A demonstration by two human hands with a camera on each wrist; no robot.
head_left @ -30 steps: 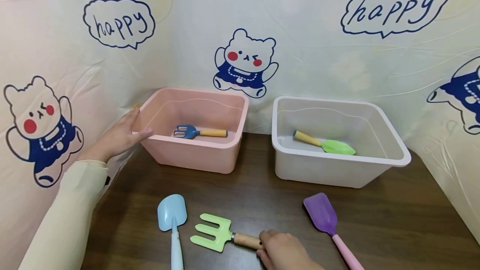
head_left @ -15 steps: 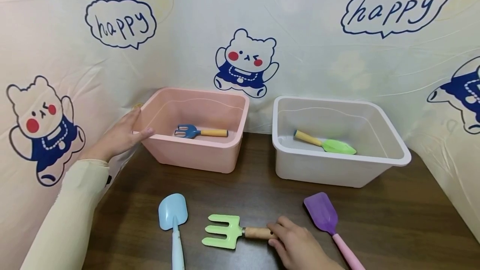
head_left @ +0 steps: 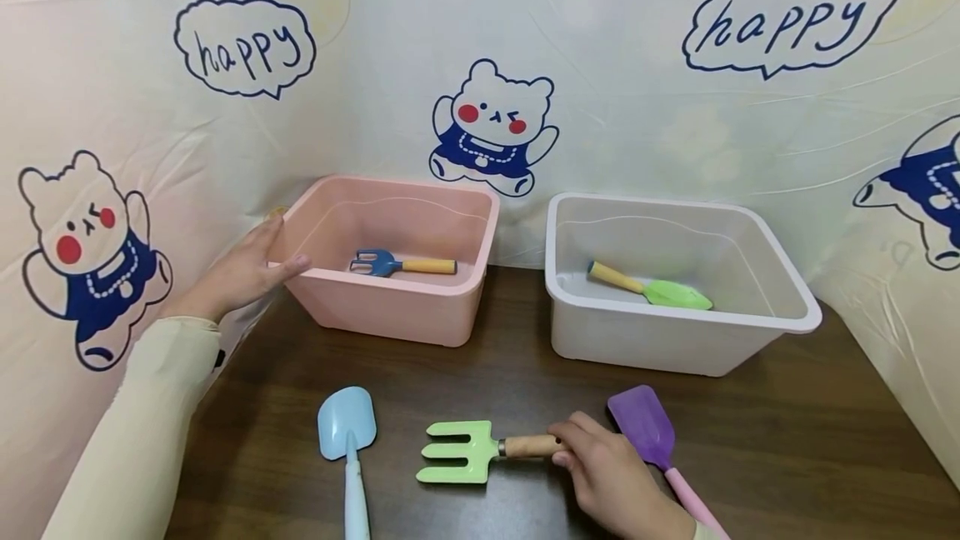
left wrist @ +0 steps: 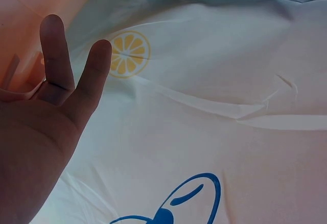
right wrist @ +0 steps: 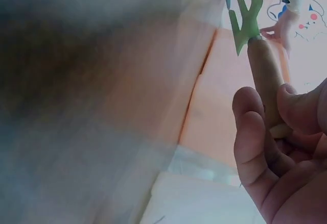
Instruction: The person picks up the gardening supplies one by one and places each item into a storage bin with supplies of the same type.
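My right hand (head_left: 611, 473) pinches the wooden handle of a green three-pronged hand fork (head_left: 457, 451) by its end, between thumb and fingers. The prongs point left, over the front middle of the table. In the right wrist view the thumb and fingertips close round that handle (right wrist: 265, 76). At the left, my left hand (head_left: 240, 273) rests on the corner of a pink bin (head_left: 382, 311), thumb over the rim and fingers along the outer side. The left wrist view has two of its fingers (left wrist: 94, 73) straight. A small blue fork (head_left: 375, 262) with a yellow handle lies inside the bin.
A grey-white bin (head_left: 637, 340) stands at the right, holding a green trowel (head_left: 678, 294). On the brown table (head_left: 517, 357) lie a light blue shovel (head_left: 347, 423) at left and a purple scoop (head_left: 643, 426) with a pink handle at right. A printed cloth (head_left: 630, 90) hangs behind.
My right hand has moved right and a little farther from me, carrying the green fork along and turning it more level in view. My left hand stays on the pink bin.
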